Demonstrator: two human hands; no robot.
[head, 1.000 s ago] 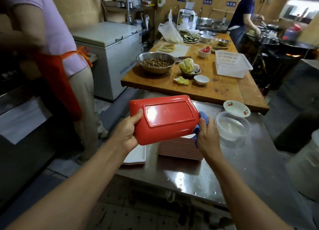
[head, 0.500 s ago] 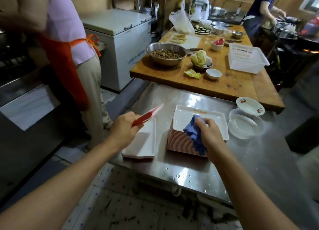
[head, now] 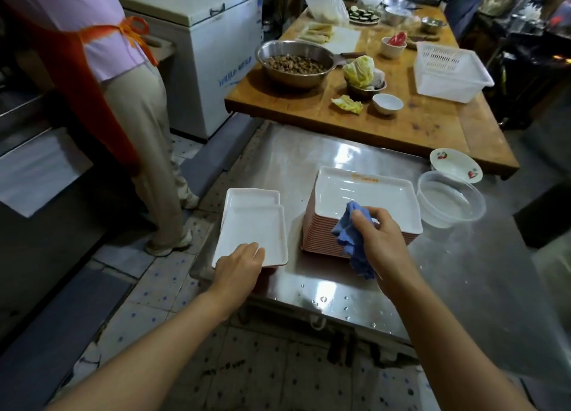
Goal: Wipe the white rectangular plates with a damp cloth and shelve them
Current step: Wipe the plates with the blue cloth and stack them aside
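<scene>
Head view, looking down over a shiny stainless steel worktable (head: pixel 309 151). The left hand (head: pixel 238 267) is down at the near edge of a white rectangular plate (head: pixel 251 234), fingers curled over its rim and gripping it; that plate lies face up on a second white rectangular plate (head: pixel 251 196), whose far end pokes out beyond it, both at the table's left edge. Just to the right, apart from that pair, stands a tall stack of white rectangular plates with red undersides (head: pixel 367 199), the top one face up. The right hand (head: pixel 381 244) hangs over the stack's near left corner, fingers and thumb pinched round a crumpled blue cloth (head: pixel 350 240) that droops down past the front of the stack. Right of the stack, just beside it, sits a clear round plastic tub of water (head: pixel 449 199), and behind that a small white saucer with red cherry prints (head: pixel 455 165). Water drops speckle the steel near the front edge.

Beyond, a wooden prep table (head: pixel 401 123) carries a big steel bowl of brown chunks (head: pixel 295 63), a small metal bowl of cabbage leaves (head: pixel 364 74), a small white dish (head: pixel 387 103) and a white slotted plastic basket (head: pixel 448 71). At left stands a person in an orange apron (head: pixel 77 80), beside a white chest freezer (head: pixel 213 40)
</scene>
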